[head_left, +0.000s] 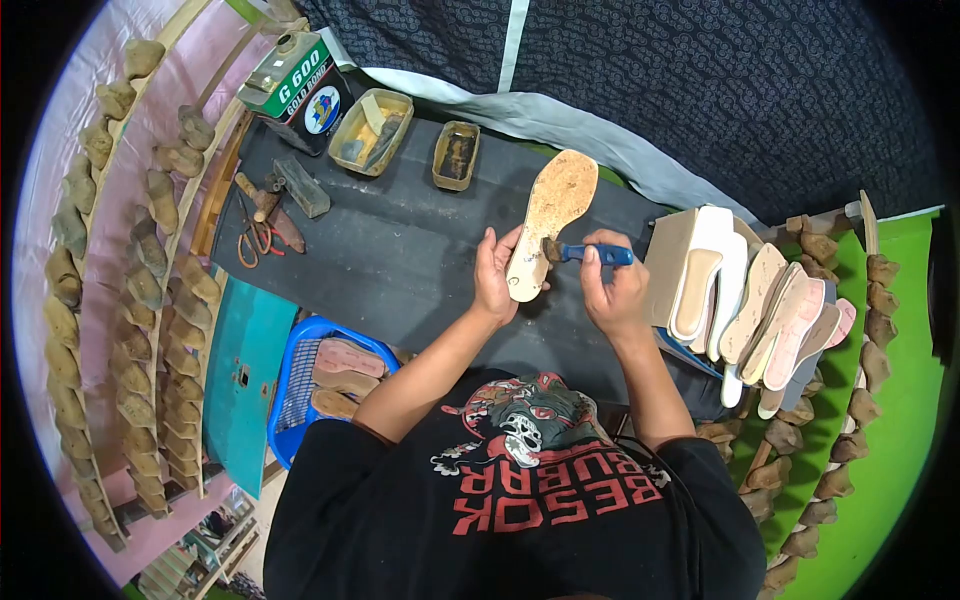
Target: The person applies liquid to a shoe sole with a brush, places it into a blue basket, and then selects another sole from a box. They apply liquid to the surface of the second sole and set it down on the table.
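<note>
A tan insole (561, 190) with a speckled, cork-like forepart and a paler heel is held up over the dark table. My left hand (496, 275) grips it along the left side of its heel end. In my right hand (614, 290) is a brush with a blue handle (598, 255), held between thumb and fingers. The brush's dark bristle end (553, 250) meets the insole near its narrow middle. Whether the bristles press on the surface or hover just over it is hard to tell.
On the dark table (390, 240) stand a Gold Bond can (300, 95), two small tubs (372, 130) (456, 155), scissors (258, 240) and hand tools. At right, several insoles (785, 310) lean by a box (675, 245). A blue basket (280, 400) holds more pieces. Racks of shoe lasts (150, 240) flank both sides.
</note>
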`<action>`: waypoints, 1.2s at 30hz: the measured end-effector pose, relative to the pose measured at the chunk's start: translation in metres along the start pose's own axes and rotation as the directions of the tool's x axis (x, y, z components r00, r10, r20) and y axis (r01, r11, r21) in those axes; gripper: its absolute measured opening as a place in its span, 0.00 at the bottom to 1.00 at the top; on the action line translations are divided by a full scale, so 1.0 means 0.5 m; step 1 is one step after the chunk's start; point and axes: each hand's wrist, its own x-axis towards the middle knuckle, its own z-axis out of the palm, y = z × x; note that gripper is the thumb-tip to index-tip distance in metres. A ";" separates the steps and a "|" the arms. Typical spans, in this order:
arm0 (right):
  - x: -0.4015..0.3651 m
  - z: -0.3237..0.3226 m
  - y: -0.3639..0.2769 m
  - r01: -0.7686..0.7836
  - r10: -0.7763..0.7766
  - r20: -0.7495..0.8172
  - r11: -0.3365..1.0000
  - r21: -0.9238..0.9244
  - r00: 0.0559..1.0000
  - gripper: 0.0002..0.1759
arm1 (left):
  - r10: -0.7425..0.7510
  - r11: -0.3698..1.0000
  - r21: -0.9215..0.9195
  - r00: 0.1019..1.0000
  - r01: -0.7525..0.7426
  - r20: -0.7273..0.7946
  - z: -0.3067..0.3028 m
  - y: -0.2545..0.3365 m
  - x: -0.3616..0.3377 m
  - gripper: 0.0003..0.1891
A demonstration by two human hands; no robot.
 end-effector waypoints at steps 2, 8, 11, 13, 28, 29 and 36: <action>-0.002 0.002 -0.007 0.104 -0.104 0.022 0.995 0.009 0.994 0.06 | 0.017 0.999 -0.027 0.999 -0.018 -0.028 0.001 -0.008 0.009 0.41; -0.005 0.017 -0.004 0.111 -0.111 -0.041 0.994 0.009 0.993 0.06 | 0.033 0.999 -0.039 0.999 -0.033 -0.008 -0.008 0.004 0.013 0.41; 0.020 0.011 -0.003 0.057 -0.060 -0.112 0.998 -0.035 0.992 0.05 | 0.011 1.000 0.005 0.998 -0.011 0.067 -0.016 0.008 0.001 0.41; 0.023 0.009 -0.003 0.080 -0.083 -0.083 0.996 -0.043 0.993 0.05 | 0.001 1.000 0.011 1.000 -0.001 0.031 -0.010 0.003 -0.003 0.42; -0.011 0.019 -0.044 0.133 -0.136 0.047 0.989 0.065 0.990 0.05 | 0.061 0.991 -0.117 0.998 -0.058 0.022 0.005 0.003 0.002 0.44; -0.010 0.018 -0.046 0.134 -0.137 0.040 0.989 0.067 0.990 0.05 | 0.053 0.991 -0.124 0.998 -0.048 0.038 0.004 0.003 0.002 0.44; -0.023 0.042 -0.037 0.196 -0.197 0.000 0.975 0.106 0.980 0.05 | -0.057 0.989 -0.136 0.998 0.061 0.033 -0.004 0.004 -0.008 0.45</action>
